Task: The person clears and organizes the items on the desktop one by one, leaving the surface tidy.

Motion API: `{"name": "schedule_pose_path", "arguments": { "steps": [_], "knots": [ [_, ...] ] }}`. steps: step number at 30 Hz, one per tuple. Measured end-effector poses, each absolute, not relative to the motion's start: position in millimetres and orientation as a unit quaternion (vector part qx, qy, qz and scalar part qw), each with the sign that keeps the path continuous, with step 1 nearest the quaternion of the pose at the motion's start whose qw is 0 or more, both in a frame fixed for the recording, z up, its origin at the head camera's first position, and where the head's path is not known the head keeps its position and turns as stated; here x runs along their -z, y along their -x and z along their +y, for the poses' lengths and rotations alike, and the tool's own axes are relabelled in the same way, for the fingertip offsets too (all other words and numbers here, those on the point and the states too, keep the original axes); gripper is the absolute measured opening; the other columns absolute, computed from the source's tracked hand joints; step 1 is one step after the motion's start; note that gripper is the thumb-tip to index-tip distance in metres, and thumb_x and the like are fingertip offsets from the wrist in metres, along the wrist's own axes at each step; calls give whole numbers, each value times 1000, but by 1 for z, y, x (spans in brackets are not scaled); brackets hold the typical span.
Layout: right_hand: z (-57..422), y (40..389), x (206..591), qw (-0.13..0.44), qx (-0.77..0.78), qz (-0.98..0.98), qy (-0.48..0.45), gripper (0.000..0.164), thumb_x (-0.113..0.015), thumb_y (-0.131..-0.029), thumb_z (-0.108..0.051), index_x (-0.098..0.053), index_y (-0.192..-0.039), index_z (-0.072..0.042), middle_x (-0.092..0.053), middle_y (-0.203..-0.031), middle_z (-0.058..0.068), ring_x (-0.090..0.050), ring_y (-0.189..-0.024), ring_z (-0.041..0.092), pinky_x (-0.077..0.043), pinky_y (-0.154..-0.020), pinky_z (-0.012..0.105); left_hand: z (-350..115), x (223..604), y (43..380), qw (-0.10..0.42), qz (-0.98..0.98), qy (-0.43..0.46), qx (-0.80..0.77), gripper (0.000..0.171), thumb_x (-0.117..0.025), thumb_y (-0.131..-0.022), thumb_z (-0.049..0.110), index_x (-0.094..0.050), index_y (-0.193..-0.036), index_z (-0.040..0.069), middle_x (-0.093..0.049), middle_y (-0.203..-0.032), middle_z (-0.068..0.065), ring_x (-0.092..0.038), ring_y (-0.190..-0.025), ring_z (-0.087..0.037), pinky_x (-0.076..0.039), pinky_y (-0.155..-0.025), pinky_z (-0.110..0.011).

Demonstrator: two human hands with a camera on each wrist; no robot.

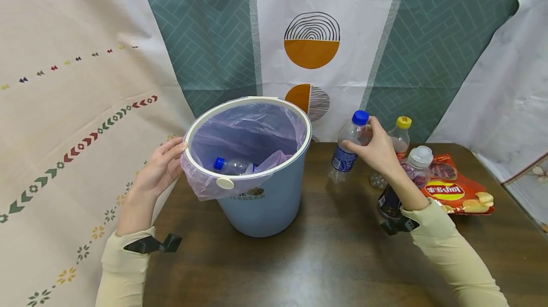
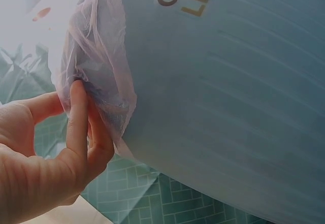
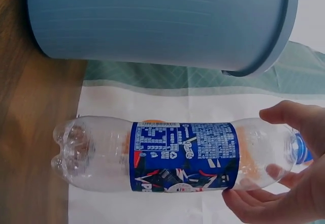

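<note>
A blue trash can (image 1: 265,212) with a cream rim and a pinkish plastic liner (image 1: 205,184) stands tilted on the brown table. My left hand (image 1: 159,166) pinches the lined rim at its left side, thumb and fingers on either face of it. Inside the can lies a clear bottle (image 1: 235,167) with a blue cap. To the right of the can, my right hand (image 1: 378,150) grips the upper part of another clear plastic bottle (image 1: 344,158), blue-capped and blue-labelled. That bottle is upright; in the right wrist view (image 3: 183,155) its base looks near the table.
Beyond my right hand stand a yellow-capped bottle (image 1: 400,138) and a white-capped bottle (image 1: 417,166) with a dark lower part. A red chip bag (image 1: 458,188) lies at the table's right. Patterned cloth (image 1: 299,59) hangs behind the table (image 1: 299,269).
</note>
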State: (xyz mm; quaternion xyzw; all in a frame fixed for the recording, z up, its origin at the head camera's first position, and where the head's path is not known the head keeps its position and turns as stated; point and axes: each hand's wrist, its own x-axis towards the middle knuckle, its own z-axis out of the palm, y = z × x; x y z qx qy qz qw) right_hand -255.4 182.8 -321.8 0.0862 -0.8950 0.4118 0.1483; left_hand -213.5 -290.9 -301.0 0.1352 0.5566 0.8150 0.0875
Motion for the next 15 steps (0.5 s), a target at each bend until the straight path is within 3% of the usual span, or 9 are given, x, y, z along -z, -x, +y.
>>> {"name": "schedule_pose_path", "arguments": {
  "steps": [15],
  "knots": [
    [179, 250, 316, 193, -450, -866, -101, 64, -70, -79, -35, -36, -127, -11, -56, -110, 16, -54, -102, 30, -50, -87, 50, -291, 301, 215, 89, 558, -141, -813, 19, -38, -97, 5, -54, -107, 6, -65, -88, -1, -64, -73, -8, -55, -64, -16]
  ]
}}
